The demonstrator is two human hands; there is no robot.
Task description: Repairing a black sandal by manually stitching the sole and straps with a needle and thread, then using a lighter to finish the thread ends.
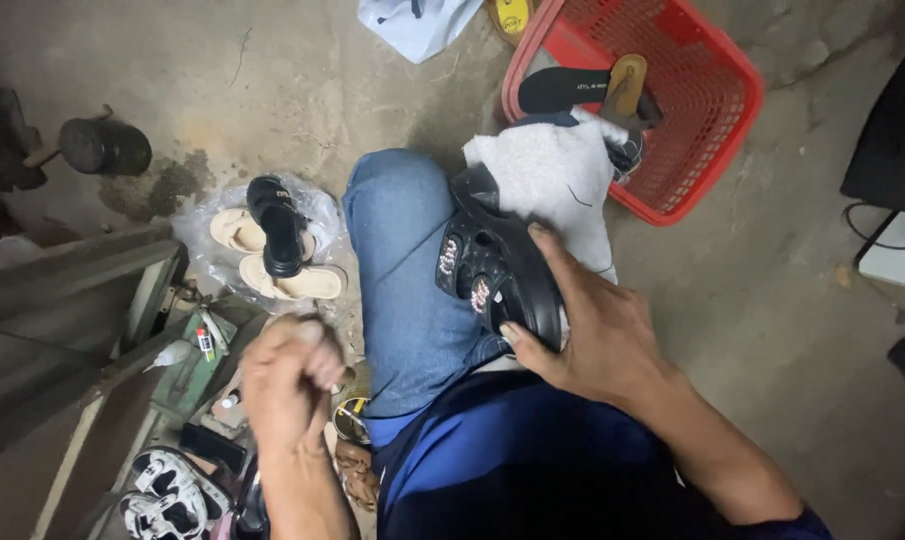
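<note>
My right hand [593,325] grips a chunky black sandal [493,265] with sparkly ornaments, resting it on a grey-white cloth [558,175] over my jeans-clad knee [403,260]. My left hand [291,375] is blurred, fingers curled closed, hovering at the left above a small round tin [351,420] on the floor. Whether the left hand holds something small is not visible.
A red plastic basket [718,110] with a black insole and a tan sandal stands behind the knee. Beige and black sandals [273,250] lie on clear plastic at left. A green box [193,375] with small tubes, wooden boards, and black-and-white sandals [163,495] crowd the lower left.
</note>
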